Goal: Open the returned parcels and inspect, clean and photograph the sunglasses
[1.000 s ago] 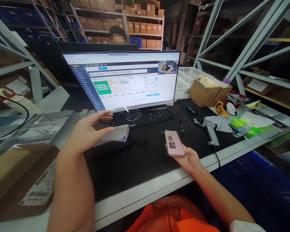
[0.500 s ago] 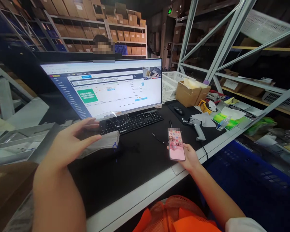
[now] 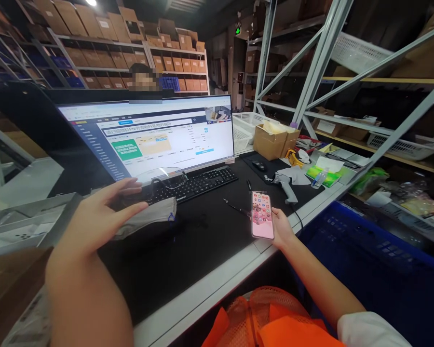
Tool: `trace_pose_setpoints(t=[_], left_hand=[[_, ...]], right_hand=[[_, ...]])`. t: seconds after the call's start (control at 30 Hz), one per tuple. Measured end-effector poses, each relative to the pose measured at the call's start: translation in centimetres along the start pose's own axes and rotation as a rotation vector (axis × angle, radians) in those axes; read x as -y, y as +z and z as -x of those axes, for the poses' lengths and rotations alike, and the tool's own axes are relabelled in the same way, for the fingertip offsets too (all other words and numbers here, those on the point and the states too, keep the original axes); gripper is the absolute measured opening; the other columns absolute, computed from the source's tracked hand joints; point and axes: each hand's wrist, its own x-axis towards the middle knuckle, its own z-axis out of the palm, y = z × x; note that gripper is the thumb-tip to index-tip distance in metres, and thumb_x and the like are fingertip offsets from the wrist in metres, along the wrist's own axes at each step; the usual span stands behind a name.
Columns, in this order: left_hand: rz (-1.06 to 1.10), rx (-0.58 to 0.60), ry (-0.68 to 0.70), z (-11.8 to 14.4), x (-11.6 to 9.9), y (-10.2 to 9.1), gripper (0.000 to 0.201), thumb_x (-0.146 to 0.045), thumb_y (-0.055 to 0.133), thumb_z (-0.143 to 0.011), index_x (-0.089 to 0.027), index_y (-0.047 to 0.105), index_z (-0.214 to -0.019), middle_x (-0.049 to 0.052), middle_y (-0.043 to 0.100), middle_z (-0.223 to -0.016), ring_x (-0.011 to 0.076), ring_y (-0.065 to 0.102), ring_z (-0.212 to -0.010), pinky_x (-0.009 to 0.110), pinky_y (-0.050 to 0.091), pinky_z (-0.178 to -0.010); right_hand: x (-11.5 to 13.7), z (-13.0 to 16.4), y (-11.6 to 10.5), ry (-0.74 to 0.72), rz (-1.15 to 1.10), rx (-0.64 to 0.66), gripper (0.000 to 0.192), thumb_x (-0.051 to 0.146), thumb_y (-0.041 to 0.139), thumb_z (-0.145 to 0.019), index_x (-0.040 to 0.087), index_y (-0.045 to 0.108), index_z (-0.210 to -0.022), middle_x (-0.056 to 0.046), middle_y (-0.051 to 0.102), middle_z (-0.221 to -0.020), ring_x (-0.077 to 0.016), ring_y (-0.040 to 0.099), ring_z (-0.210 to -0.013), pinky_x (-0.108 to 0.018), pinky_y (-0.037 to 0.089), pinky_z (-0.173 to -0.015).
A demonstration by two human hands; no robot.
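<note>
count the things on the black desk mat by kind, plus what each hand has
phone, in the right hand: 1
grey pouch, under the left hand: 1
keyboard: 1
mouse: 1
barcode scanner: 1
pen: 1
Total: 6

Left hand (image 3: pixel 104 212) raised, forearm bare and extended forward; fingers straight and held together, thumb spread below, palm facing right. Right hand (image 3: pixel 280 229) lower, palm up, fingers curled in a cradling grip; right forearm bare, white sleeve at the elbow. Hands well apart.
</note>
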Motion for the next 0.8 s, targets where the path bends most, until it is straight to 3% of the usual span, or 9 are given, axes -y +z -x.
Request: trace_pose_setpoints(t=[0.3, 0.43, 0.57, 0.8], left_hand=[[-0.040, 0.018, -0.030, -0.5, 0.8, -0.4, 0.070, -0.063, 0.073, -0.072, -0.037, 0.059, -0.136, 0.000, 0.073, -0.122, 0.0294, 0.065, -0.115, 0.052, 0.046, -0.108], [-0.082, 0.007, -0.036, -0.6, 0.8, -0.2, 0.071, -0.065, 0.071, -0.072, -0.034, 0.060, -0.135, 0.001, 0.073, -0.121, 0.0295, 0.065, -0.110, 0.051, 0.048, -0.104], [-0.168, -0.023, -0.024, -0.5, 0.3, 0.0, 0.068, -0.066, 0.069, -0.072, -0.037, 0.061, -0.133, -0.003, 0.072, -0.121, 0.0274, 0.066, -0.104, 0.049, 0.049, -0.101], [-0.194, -0.089, -0.041, 0.6, -1.4, -0.8, 0.072, -0.073, 0.066, -0.068, -0.038, 0.063, -0.131, -0.005, 0.072, -0.120, 0.0307, 0.068, -0.104, 0.051, 0.053, -0.097]], right_hand=[[-0.9, 1.0, 0.2, -0.013, 0.028, 0.033, 0.036, 0.033, 0.039, -0.092, 0.014, 0.065, -0.108, -0.009, 0.076, -0.080, -0.0257, 0.074, -0.075, -0.041, 0.059, -0.075], [-1.0, 0.1, 0.5, 0.002, 0.078, 0.013, 0.034, 0.033, 0.038, -0.093, 0.015, 0.064, -0.103, -0.007, 0.074, -0.075, -0.0244, 0.073, -0.068, -0.039, 0.059, -0.072], [-0.9, -0.8, 1.0, 0.046, 0.130, 0.023, 0.036, 0.034, 0.039, -0.092, 0.014, 0.065, -0.107, -0.010, 0.076, -0.083, -0.0255, 0.073, -0.073, -0.038, 0.058, -0.071], [-0.6, -3.7, 3.9, 0.134, 0.189, 0.099, 0.036, 0.034, 0.041, -0.091, 0.012, 0.067, -0.105, -0.012, 0.076, -0.087, -0.0250, 0.073, -0.077, -0.037, 0.058, -0.075]])
